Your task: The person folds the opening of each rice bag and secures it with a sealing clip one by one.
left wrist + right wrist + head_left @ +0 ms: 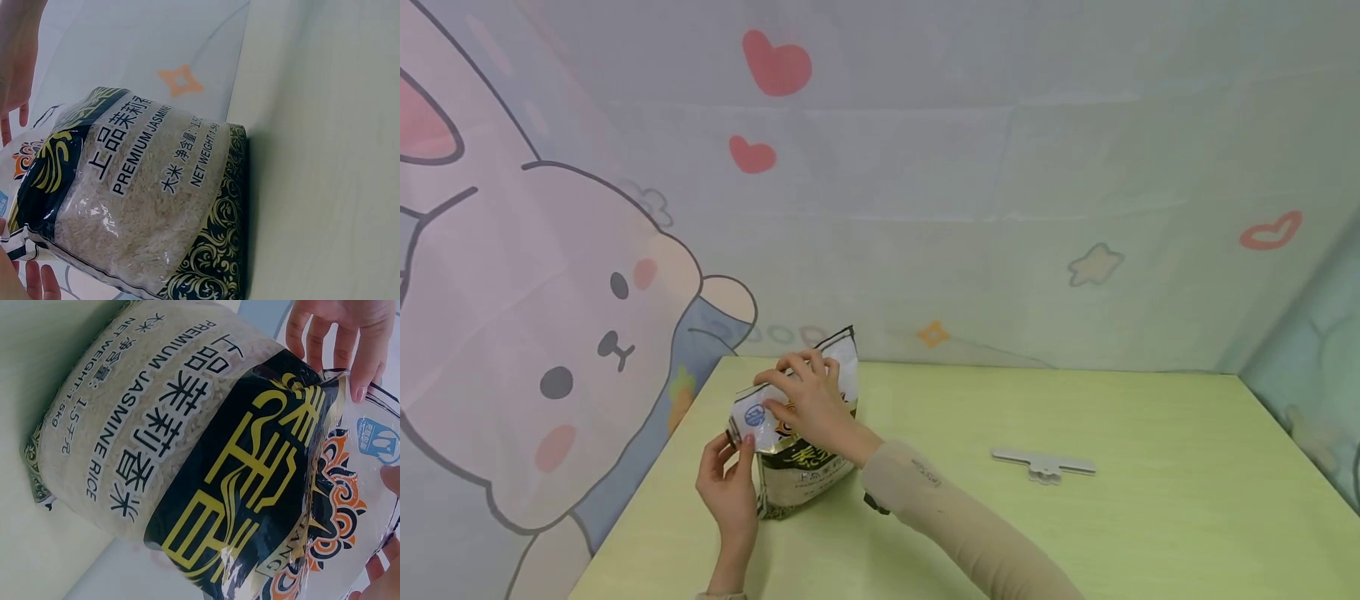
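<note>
Green tabletop (1165,425) supports a bag (801,467) both hands (730,487) (812,404) hold — "PREMIUM JASMINE RICE."

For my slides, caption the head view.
Left hand and right hand hold a rice bag near its top, a clip lying apart.

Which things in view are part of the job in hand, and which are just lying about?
In the job:
rice bag, held near its top
left hand, pinching a top corner
right hand, gripping the top part
table, under the bag

Lying about:
metal clip, untouched; perhaps meant for the bag, can't tell
printed backdrop, just scenery
</note>
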{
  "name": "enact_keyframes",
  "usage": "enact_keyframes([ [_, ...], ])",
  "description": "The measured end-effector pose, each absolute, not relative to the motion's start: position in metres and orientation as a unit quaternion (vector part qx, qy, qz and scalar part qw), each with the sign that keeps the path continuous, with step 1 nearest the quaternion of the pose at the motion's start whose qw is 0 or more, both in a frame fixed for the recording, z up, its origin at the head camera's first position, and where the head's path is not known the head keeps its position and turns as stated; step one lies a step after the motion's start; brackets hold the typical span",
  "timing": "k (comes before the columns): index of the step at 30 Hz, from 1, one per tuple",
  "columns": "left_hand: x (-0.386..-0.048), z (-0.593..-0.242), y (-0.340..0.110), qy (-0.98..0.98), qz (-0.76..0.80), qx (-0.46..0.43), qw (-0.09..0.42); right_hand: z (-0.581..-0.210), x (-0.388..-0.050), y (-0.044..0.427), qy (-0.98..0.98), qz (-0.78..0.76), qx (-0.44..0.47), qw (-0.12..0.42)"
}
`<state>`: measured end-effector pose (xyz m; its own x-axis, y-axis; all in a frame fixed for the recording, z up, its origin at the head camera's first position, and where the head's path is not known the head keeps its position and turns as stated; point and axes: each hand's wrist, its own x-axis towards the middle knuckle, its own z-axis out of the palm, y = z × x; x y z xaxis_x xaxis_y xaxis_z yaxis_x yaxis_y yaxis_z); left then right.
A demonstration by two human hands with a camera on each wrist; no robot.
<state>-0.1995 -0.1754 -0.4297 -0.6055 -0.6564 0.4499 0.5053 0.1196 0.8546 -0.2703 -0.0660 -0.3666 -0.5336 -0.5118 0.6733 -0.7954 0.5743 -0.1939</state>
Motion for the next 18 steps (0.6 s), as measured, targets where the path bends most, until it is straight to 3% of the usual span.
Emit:
enact_keyframes([
  [18, -0.199, -0.432, -0.178, -0.627, -0.623, 0.058, 0.464, -0.368, -0.275, -0.068, -0.823, 0.245, 0.396, 0.324],
])
